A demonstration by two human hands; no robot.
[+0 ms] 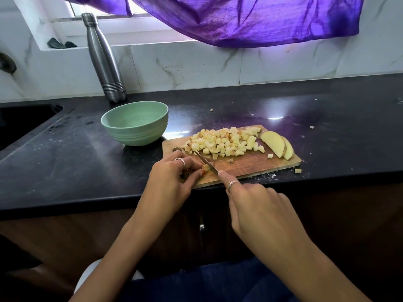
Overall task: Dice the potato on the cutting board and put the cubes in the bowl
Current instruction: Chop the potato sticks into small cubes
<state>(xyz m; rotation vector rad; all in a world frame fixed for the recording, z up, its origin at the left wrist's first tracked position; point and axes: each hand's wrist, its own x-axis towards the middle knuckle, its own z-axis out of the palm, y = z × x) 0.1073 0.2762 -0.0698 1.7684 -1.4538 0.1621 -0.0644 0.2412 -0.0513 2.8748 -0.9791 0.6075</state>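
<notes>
A wooden cutting board lies on the black counter. A pile of potato cubes covers its far half. Two uncut potato slices lean at its right end. My left hand pinches a small potato piece at the board's near left corner. My right hand holds a knife, forefinger along the spine, blade down on that piece. The handle is hidden in my palm. The green bowl stands left of the board and looks empty.
A steel bottle stands behind the bowl against the tiled wall. A dark sink lies at the far left. Stray potato bits sit on the counter by the board's right corner. A purple curtain hangs above.
</notes>
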